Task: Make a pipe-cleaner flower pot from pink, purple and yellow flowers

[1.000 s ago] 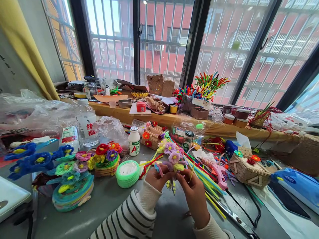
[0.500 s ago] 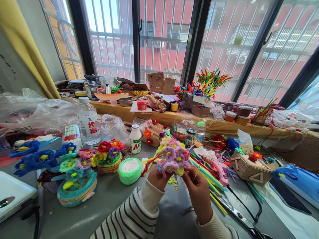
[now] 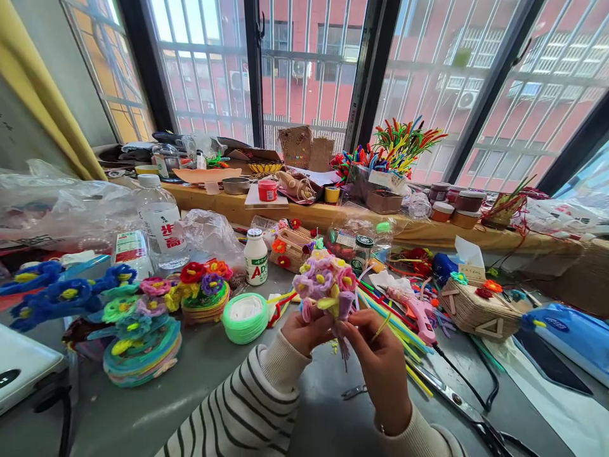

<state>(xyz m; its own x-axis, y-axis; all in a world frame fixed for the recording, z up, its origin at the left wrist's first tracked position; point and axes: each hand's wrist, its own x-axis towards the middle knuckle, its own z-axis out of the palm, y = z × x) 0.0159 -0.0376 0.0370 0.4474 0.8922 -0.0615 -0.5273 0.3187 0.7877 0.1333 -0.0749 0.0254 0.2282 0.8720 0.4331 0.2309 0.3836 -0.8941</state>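
Note:
A small bunch of pipe-cleaner flowers [image 3: 324, 284], pink, purple and yellow, is held upright in front of me over the grey table [image 3: 200, 387]. My left hand [image 3: 304, 331] is closed around the stems just under the blooms. My right hand [image 3: 380, 358] pinches the stems from the right, with thin stem ends hanging below the fingers. Both sleeves are cream with dark stripes.
Left of my hands lie a green tape roll [image 3: 245, 317] and stacks of flower coasters [image 3: 143, 343]. Loose pipe cleaners [image 3: 404, 343], a pink glue gun [image 3: 419, 314], scissors [image 3: 457, 406] and a woven box [image 3: 478, 311] lie to the right. A small white bottle [image 3: 255, 257] and a water bottle [image 3: 160, 222] stand behind.
The bunch has been lifted a little and turned, its blooms now closer together. Both hands shifted slightly with it, and the stem ends now hang lower below the fingers.

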